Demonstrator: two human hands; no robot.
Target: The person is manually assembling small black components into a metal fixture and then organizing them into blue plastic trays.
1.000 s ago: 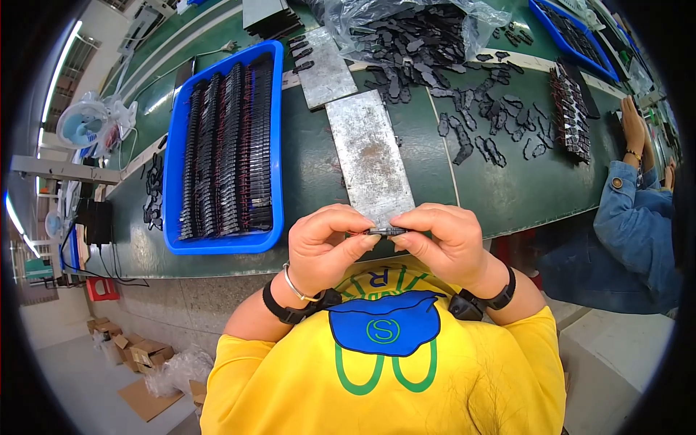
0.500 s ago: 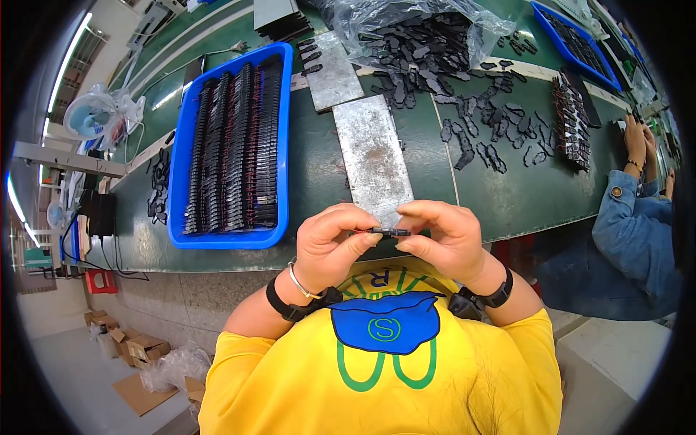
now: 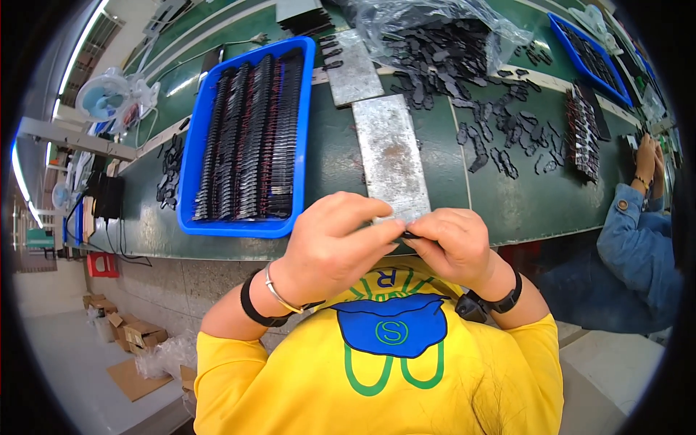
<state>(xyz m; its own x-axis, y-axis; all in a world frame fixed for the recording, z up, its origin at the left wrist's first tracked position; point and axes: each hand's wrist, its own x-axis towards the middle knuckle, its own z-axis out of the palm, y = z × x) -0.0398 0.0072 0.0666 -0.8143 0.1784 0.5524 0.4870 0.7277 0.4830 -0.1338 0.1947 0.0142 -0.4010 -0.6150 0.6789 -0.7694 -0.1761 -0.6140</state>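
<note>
A small black plastic part (image 3: 410, 234) sits between my two hands, over the near end of a metal plate (image 3: 391, 156). My right hand (image 3: 458, 243) pinches it between thumb and index finger. From the other side my left hand (image 3: 330, 235) has its fingertips closed at the part's left end, the back of the hand turned up. Fingers hide most of the part, so its shape does not show. Left of my hands stands a blue tray (image 3: 187, 206), filled with rows of black pieces (image 3: 250, 138) with thin red wires.
Loose black parts (image 3: 507, 134) spread over the green bench (image 3: 515, 210), beside a heap under clear plastic (image 3: 500, 29). A wired stack (image 3: 582, 134) stands at right. A second metal plate (image 3: 348, 69) lies behind. At far right, a co-worker's denim sleeve (image 3: 627, 228) shows.
My left hand has rolled over, its fingers now reaching across to the part. My right hand has shifted slightly right. The part is more covered, and the whole view has shifted a little.
</note>
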